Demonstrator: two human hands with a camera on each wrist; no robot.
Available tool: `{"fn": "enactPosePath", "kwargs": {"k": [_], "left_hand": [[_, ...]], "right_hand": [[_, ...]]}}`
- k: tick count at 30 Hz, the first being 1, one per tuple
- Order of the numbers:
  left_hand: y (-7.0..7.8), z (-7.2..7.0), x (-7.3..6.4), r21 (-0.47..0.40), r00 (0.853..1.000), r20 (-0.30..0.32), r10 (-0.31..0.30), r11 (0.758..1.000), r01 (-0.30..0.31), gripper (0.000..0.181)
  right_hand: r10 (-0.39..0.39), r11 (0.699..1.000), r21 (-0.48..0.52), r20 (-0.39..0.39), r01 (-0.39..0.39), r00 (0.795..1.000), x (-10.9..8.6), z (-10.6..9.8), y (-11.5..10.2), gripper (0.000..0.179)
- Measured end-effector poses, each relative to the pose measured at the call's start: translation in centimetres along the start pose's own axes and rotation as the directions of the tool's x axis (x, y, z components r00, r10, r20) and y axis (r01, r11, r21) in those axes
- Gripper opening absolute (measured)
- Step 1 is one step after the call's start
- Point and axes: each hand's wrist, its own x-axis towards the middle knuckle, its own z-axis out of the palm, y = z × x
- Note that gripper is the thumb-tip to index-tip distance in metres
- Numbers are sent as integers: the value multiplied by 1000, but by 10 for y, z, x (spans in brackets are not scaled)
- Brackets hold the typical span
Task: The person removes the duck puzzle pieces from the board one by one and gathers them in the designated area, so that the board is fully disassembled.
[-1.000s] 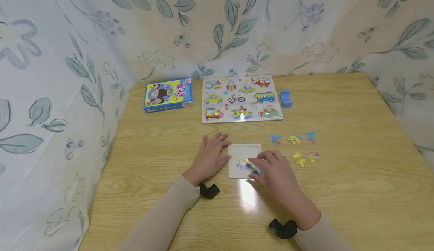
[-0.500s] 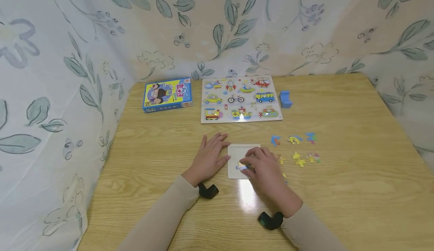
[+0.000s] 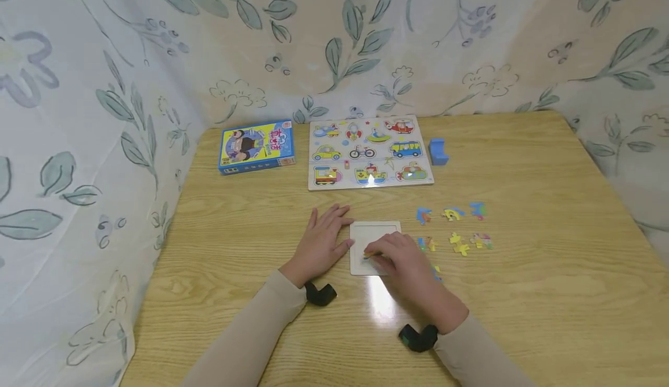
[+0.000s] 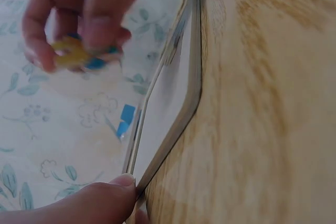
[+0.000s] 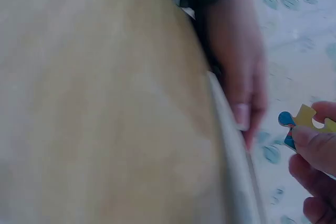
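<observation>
A shallow, pale square puzzle tray (image 3: 373, 228) lies on the wooden table in front of me. My left hand (image 3: 321, 242) rests beside it with fingers spread, and its thumb (image 4: 113, 195) touches the tray's edge. Over the tray, my right hand (image 3: 405, 262) pinches a yellow and blue jigsaw piece (image 5: 306, 116) between thumb and fingers. In the left wrist view the jigsaw piece (image 4: 73, 53) shows raised off the tray. Part of the tray is hidden under the right hand in the head view.
Right of the tray lie several loose jigsaw pieces (image 3: 460, 244). Behind stand a picture board of vehicles (image 3: 363, 151), a blue and yellow card box (image 3: 256, 146) and a small blue block (image 3: 438, 151). A patterned cloth (image 3: 292, 38) hangs at the table's back.
My right hand has moved left over the tray, its fingers now drawn in round the jigsaw piece. Loose pieces it covered before now show to its right. The left hand stays in place.
</observation>
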Motion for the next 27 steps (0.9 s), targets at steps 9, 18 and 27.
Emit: {"fn": "enactPosePath", "kwargs": {"k": [9, 18, 27], "left_hand": [[-2, 3, 0, 6, 1000, 0, -7, 1000, 7, 49], [-1, 3, 1, 3, 1000, -1, -18, 1000, 18, 49], [1, 3, 1, -7, 1000, 9, -20, 1000, 20, 49]], "right_hand": [[172, 982, -68, -92, -179, 981, -32, -66, 15, 38], [534, 842, -40, -81, -538, 841, -80, -108, 30, 33], [599, 791, -105, -67, -603, 798, -96, -99, 38, 29]]}}
